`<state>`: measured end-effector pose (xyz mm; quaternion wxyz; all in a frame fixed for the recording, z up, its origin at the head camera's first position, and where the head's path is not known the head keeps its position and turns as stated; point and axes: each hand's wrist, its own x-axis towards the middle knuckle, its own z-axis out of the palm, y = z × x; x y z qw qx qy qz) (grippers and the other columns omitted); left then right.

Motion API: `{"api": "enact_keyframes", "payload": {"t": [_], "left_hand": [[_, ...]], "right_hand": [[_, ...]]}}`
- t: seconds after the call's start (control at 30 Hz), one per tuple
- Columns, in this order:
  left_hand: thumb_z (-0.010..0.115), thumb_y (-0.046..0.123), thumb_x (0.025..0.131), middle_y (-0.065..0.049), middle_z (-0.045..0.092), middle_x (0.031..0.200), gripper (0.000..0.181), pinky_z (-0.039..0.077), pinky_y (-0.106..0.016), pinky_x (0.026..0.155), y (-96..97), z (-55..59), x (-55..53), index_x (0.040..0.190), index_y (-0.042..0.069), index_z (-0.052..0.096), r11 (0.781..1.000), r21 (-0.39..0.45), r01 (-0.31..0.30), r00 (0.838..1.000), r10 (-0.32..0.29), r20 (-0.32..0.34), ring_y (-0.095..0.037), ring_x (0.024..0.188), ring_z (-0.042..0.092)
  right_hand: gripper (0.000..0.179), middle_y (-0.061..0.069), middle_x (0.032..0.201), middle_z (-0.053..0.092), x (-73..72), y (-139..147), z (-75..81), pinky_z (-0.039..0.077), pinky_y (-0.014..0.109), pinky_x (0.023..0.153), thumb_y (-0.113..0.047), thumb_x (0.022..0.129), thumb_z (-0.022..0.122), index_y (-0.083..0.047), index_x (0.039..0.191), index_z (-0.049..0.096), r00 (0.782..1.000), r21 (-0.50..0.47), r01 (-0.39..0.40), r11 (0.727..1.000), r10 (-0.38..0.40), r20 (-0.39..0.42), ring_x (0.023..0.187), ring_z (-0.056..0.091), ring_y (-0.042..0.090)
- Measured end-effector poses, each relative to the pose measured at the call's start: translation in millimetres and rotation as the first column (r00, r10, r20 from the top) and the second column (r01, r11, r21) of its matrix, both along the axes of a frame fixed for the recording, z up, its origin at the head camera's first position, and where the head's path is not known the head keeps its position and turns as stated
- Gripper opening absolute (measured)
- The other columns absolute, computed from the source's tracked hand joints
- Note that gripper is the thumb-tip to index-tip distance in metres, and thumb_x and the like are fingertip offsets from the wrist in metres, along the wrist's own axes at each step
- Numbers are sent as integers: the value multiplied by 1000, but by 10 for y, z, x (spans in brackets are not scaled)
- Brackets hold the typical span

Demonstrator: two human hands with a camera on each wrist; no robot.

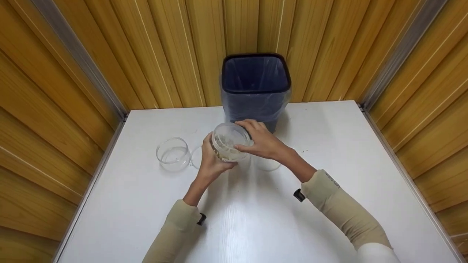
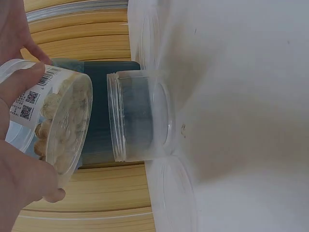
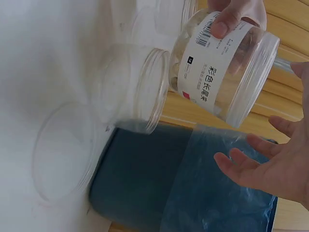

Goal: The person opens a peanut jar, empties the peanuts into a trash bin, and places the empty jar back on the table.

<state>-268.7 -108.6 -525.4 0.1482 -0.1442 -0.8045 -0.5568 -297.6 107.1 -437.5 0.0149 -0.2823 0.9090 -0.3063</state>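
Beige right sleeve [image 1: 345, 209] is closest to the cam here. Left grip [image 1: 213, 163] is wrapped round a labelled clear jar [image 3: 212, 72] with brownish lumps inside, tilted above the white desk [image 1: 237, 230], in front of the blue bin [image 1: 252, 106]. Right grip [image 1: 261, 142] is loosely spread at the jar's end, can't tell if its thumb touches. Open clear container [image 2: 137, 116] stands just below

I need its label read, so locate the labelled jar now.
In the head view, the labelled jar is near centre, gripped by the left hand, the right hand at its right, the dark bin beyond.
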Motion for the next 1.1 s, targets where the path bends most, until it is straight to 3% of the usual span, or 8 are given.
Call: {"api": "enact_keyframes", "payload": {"t": [0.2,0.4,0.57,0.7,0.87,0.93,1.1], "left_hand": [[100,17,56,-18,37,148,123,33,-53,112,-72,104,39,152,2,24,984,-163,-76,994,63,-87,-35,135,35],[102,20,51,-21,36,150,128,33,-58,111,-64,123,124,150,-3,24,912,-351,-211,967,141,-214,-39,133,38],[104,18,47,-24,36,148,131,34,-59,110,-46,125,152,149,-5,24,875,-395,-280,943,173,-284,-41,131,40],[104,21,48,-22,37,149,132,29,-59,116,-95,162,156,150,-3,24,868,-414,-273,941,151,-304,-39,136,38],[104,30,48,-20,40,151,134,21,-55,122,-200,233,141,152,-2,26,835,-480,-267,931,95,-352,-36,141,39],[103,33,48,-20,42,151,133,24,-51,122,-217,256,115,152,-2,27,818,-501,-283,921,86,-380,-37,140,41],[100,35,51,-18,47,145,125,34,-47,117,-190,293,54,149,0,32,812,-500,-301,905,79,-417,-33,134,46]], "right_hand": [[87,11,158,36,-13,-234,55,39,57,111,-56,86,73,-20,157,37,998,-15,-62,998,62,13,139,36,37],[94,12,162,30,-7,-369,46,39,59,110,-57,84,76,-24,160,31,994,3,-97,995,97,45,140,35,40],[102,17,159,30,-7,-431,51,39,58,109,-53,80,81,-22,161,27,993,28,-120,992,119,29,135,38,43],[104,20,154,33,13,-469,70,45,56,102,-49,77,83,-21,161,28,991,19,-133,991,133,-2,126,42,42],[102,20,152,33,25,-462,60,47,57,100,-49,74,84,-24,158,31,987,4,-159,987,159,-24,126,42,43],[101,21,153,32,20,-447,54,47,59,100,-49,73,84,-25,157,32,984,-12,-174,985,173,-41,128,40,44],[101,20,152,32,1,-400,16,49,59,97,-49,70,86,-23,154,36,980,-68,-182,981,175,-91,130,39,44]]}}
